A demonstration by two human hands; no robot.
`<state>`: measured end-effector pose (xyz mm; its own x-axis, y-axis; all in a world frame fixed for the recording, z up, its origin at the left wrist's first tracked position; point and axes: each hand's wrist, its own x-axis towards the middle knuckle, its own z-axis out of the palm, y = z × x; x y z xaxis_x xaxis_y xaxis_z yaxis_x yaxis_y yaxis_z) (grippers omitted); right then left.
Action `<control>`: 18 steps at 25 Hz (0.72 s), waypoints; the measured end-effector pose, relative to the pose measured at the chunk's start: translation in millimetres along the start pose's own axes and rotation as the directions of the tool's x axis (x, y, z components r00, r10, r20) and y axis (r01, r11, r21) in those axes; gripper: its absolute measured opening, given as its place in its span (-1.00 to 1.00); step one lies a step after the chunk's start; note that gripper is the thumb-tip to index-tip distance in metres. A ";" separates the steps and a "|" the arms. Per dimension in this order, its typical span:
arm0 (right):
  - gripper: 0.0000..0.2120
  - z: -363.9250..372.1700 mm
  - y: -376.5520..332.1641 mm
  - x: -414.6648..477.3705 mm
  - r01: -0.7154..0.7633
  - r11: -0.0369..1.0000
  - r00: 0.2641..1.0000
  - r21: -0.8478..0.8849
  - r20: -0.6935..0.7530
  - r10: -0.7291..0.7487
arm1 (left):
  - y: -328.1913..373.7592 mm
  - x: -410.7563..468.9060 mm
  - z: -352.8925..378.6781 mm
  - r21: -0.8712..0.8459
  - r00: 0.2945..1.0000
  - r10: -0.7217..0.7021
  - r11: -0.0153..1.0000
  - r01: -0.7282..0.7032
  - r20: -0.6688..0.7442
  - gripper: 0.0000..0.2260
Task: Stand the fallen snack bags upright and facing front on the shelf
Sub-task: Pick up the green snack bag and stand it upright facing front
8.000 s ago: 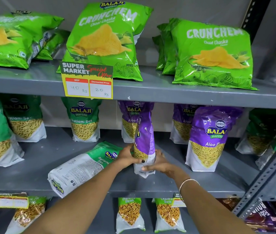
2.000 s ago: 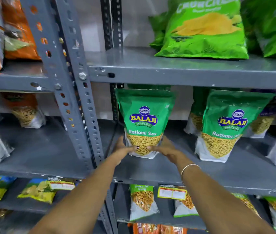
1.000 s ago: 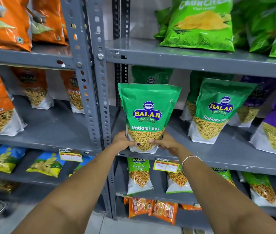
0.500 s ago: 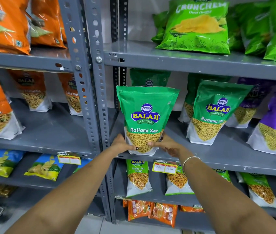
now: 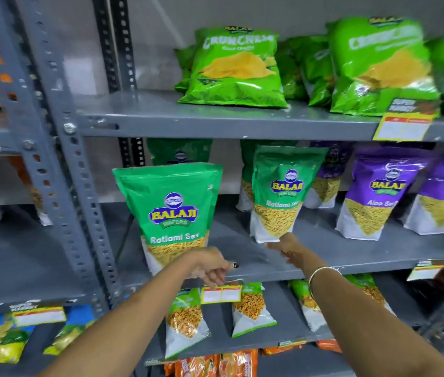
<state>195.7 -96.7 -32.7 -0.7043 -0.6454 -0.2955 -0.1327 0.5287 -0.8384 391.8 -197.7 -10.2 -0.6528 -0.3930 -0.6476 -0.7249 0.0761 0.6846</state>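
A green Balaji Ratlami Sev bag (image 5: 171, 213) stands upright and faces front at the left end of the grey middle shelf (image 5: 332, 257). My left hand (image 5: 207, 268) hovers by its lower right corner with loosely curled fingers and grips nothing. A second green Ratlami Sev bag (image 5: 283, 191) stands upright further right. My right hand (image 5: 283, 244) is stretched flat toward it, fingertips at its white base. Two purple Aloo Sev bags (image 5: 375, 197) stand upright to the right of that.
Green Crunchem chip bags (image 5: 237, 69) lean on the top shelf. A perforated grey upright post (image 5: 60, 159) borders the bay on the left. Small bags (image 5: 188, 317) stand on the lower shelf, behind a yellow price tag (image 5: 222, 293).
Both hands have let go of the left green bag, which now stands on its own. My right hand has moved right to the base of the second green bag.
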 end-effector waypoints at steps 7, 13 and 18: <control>-0.25 -85.5 24.2 88.5 0.117 0.986 0.993 0.115 -0.003 -0.118 | 62.8 116.0 22.7 -0.068 0.811 0.192 0.959 -0.274 -0.553 -0.23; -0.36 -90.6 25.5 122.3 0.244 0.920 0.859 0.305 0.373 -0.351 | 76.2 176.8 36.6 -0.193 0.746 0.118 0.929 -0.316 -0.656 -0.19; -0.40 -96.5 34.1 102.5 0.250 0.900 0.867 0.358 0.331 -0.373 | 84.9 148.5 59.6 -0.138 0.701 0.052 0.967 -0.212 -0.712 -0.31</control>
<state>51.7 -91.7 -47.3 -0.3306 -0.9389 -0.0954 -0.0456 0.1168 -0.9921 220.1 -195.0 -68.1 -0.3388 -0.9235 -0.1801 -0.5322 0.0302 0.8461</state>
